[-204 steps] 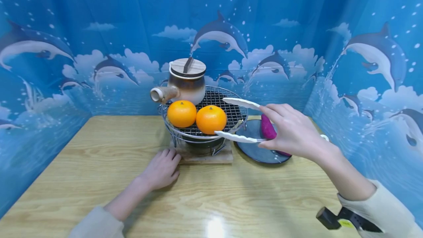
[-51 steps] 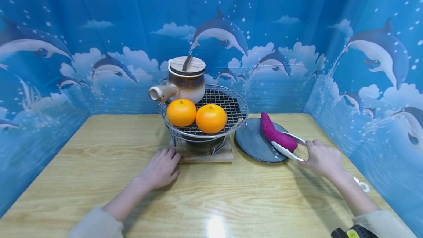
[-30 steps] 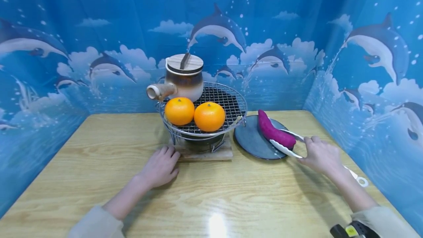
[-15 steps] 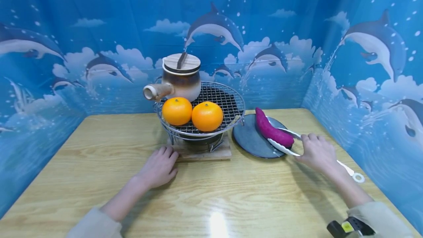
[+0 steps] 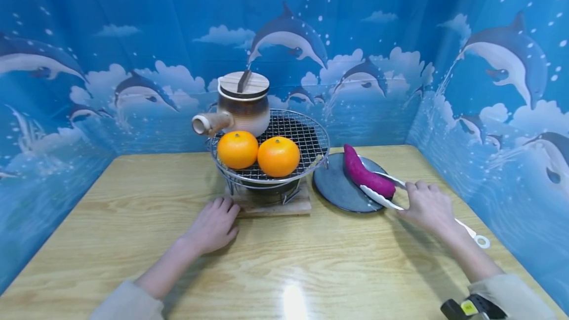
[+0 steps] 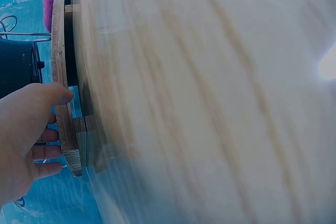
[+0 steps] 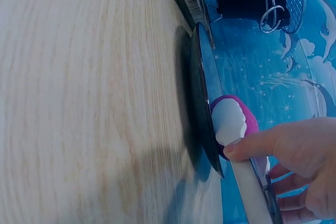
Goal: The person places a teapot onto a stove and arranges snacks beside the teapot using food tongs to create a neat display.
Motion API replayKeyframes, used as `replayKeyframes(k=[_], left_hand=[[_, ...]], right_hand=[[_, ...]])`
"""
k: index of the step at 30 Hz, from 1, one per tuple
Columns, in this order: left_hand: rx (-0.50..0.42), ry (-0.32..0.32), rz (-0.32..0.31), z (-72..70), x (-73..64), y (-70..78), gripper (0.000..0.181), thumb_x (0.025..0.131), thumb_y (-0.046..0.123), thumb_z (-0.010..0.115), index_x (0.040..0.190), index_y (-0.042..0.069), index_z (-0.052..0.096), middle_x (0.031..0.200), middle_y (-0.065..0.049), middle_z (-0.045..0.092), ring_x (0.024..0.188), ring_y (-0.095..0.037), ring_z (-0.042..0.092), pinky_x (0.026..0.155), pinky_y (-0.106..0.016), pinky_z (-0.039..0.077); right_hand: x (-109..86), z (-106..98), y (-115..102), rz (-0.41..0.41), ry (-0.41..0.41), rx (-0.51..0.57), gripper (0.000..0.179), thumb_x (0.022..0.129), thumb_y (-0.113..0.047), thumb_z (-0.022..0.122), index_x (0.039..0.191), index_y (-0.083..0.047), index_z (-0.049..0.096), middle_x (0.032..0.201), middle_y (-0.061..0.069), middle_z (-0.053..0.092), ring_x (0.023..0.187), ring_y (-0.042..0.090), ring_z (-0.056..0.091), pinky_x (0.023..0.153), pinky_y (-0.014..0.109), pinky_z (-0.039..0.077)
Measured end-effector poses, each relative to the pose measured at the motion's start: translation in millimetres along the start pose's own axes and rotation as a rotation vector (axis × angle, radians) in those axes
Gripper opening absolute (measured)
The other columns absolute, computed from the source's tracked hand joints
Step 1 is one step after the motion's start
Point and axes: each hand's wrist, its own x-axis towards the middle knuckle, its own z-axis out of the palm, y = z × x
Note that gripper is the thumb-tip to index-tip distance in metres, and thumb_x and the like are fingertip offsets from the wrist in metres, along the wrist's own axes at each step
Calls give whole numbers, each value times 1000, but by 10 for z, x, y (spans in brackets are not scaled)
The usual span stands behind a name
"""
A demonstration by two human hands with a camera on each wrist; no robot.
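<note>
White-tipped tongs (image 5: 378,197) are held in my right hand (image 5: 427,207); their two arms lie on either side of a purple sweet potato (image 5: 365,174). The sweet potato rests on a dark blue-grey plate (image 5: 331,189). In the right wrist view, my thumb presses one tong arm (image 7: 249,190), and one scalloped tip covers part of the sweet potato (image 7: 250,120). My left hand (image 5: 213,226) holds the left front corner of a wooden board (image 5: 277,207). The left wrist view shows the thumb over the board's edge (image 6: 60,61), with fingertips partly hidden behind it.
On the board stands a dark stove with a round wire grill (image 5: 306,135). Two oranges (image 5: 237,149) and a side-handled clay pot (image 5: 246,112) with a wooden lid sit on the grill. A dolphin-print curtain (image 5: 178,23) closes in the table's back and sides.
My right hand has brought the tongs from beside the right-hand orange over the grill down to the plate, around the sweet potato. During the last second both hands stay put; the head view shifts slightly.
</note>
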Motion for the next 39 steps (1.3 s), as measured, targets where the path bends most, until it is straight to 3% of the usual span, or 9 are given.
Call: replayKeyframes(k=[10, 19, 27, 39], left_hand=[[-3, 6, 8, -4, 2, -1, 30, 71, 21, 69, 88, 3, 51, 83, -11, 45, 77, -30, 48, 67, -42, 42], [5, 9, 8, -10, -3, 1, 30, 71, 21, 69, 88, 3, 52, 83, -11, 46, 77, -30, 48, 65, -42, 42], [5, 2, 3, -5, -4, -5, 30, 71, 21, 68, 89, 3, 52, 83, -11, 47, 78, -30, 48, 66, -42, 42], [9, 5, 9, -3, 3, -4, 31, 71, 21, 69, 88, 3, 52, 83, -12, 46, 78, -31, 48, 64, -42, 42]], right_hand=[[-12, -47, 0, 24, -14, 40, 69, 68, -33, 75, 116, 10, 49, 99, 28, 54, 89, 46, 50, 56, 54, 41], [-10, -128, -8, 30, 41, 57, 68, 67, -35, 75, 114, 8, 50, 99, 29, 55, 88, 47, 50, 55, 54, 41], [7, -307, -30, 51, 63, 74, 66, 68, -36, 74, 115, 4, 50, 104, 28, 55, 90, 47, 49, 56, 59, 39], [45, -536, -106, 21, 62, 58, 66, 70, -37, 73, 117, 3, 50, 105, 27, 55, 89, 45, 50, 51, 53, 39]])
